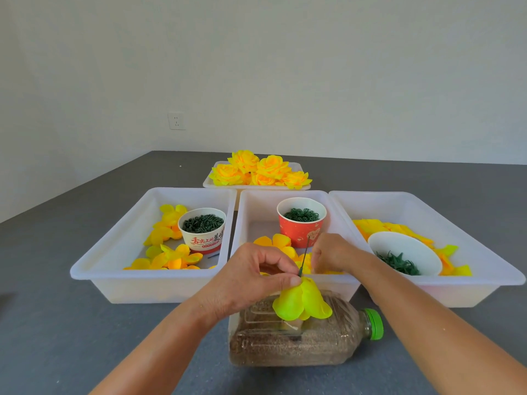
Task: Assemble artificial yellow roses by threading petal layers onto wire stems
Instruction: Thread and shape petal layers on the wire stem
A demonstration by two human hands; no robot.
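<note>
My left hand [253,273] pinches the base of a half-built yellow rose [302,302], whose petals hang downward over a bottle. A thin green wire stem [304,256] sticks up from the rose's base. My right hand [330,252] has its fingers curled beside the top of that wire; what it pinches is hidden. Loose yellow petal layers [275,242] lie in the middle tray [245,223] just behind my hands.
The left tray [114,243] holds petals and a white cup [203,230] of green parts. A red cup [301,220] stands in the middle tray. The right tray [462,240] has petals and a white bowl [405,253]. Finished roses [261,172] fill the far tray. A grain-filled bottle [305,334] lies near me.
</note>
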